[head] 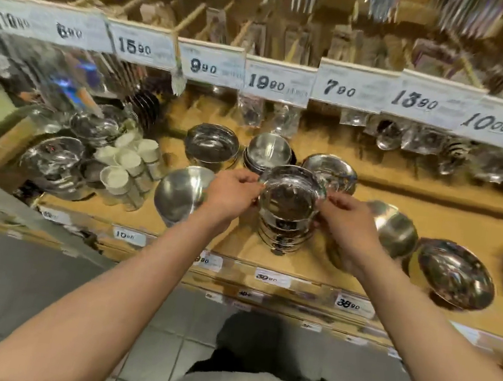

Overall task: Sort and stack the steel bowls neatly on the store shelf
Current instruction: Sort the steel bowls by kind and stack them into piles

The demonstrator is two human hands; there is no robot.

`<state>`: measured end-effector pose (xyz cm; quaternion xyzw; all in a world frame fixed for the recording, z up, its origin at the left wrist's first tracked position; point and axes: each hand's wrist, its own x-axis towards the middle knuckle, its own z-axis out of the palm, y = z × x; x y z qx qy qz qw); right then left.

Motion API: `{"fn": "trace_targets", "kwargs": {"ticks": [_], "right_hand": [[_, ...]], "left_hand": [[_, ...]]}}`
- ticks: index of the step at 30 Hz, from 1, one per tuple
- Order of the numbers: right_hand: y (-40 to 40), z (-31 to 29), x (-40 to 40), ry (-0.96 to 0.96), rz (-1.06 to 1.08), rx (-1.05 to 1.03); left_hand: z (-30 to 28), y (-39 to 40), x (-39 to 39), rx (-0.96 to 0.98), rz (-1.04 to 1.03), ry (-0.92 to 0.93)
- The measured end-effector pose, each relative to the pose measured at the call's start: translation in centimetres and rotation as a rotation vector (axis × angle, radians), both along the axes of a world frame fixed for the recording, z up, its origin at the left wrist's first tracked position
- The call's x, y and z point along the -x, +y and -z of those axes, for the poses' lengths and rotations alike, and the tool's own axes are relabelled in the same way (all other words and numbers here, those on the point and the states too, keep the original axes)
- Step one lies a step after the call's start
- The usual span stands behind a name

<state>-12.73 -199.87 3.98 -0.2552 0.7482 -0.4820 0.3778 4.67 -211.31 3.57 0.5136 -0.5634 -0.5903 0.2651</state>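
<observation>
A tall stack of steel bowls [285,226] stands at the middle of the wooden shelf [430,221]. My left hand [232,192] pinches the left rim of the top bowl [291,192], and my right hand [346,216] grips its right rim. Loose steel bowls sit around the stack: one [180,192] at the front left, partly behind my left hand, two [211,146] [269,153] behind, another [332,170] at the back right. To the right lie a plain bowl [396,228] and a wide shiny bowl [455,274].
White-lidded glass jars [126,168] and steel lidded containers [52,162] crowd the shelf's left end. Price tags [277,84] line the upper shelf edge, with packaged utensils [387,134] hanging below it. More price labels [272,277] run along the front edge. Tiled floor lies below.
</observation>
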Motion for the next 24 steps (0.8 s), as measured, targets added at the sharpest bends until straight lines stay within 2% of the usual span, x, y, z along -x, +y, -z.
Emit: {"fn": "trace_targets", "kwargs": {"ticks": [8,16,20,24], "right_hand": [[-0.6,0.7,-1.0,0.000,0.076,0.029],[0.0,2.0,-1.5,0.094,0.118,-0.006],[0.0,2.4,-1.5,0.140,0.112,-0.016],[-0.1,2.5,-1.3,0.207,0.079,-0.033]], "left_hand": [[1.3,-1.6,0.4,0.061,0.073,-0.062],[2.4,-1.7,0.4,0.164,0.183,-0.099],[3.2,-1.7,0.1,0.145,0.157,-0.072],[3.8,-1.8,0.0,0.039,0.147,-0.046]]}}
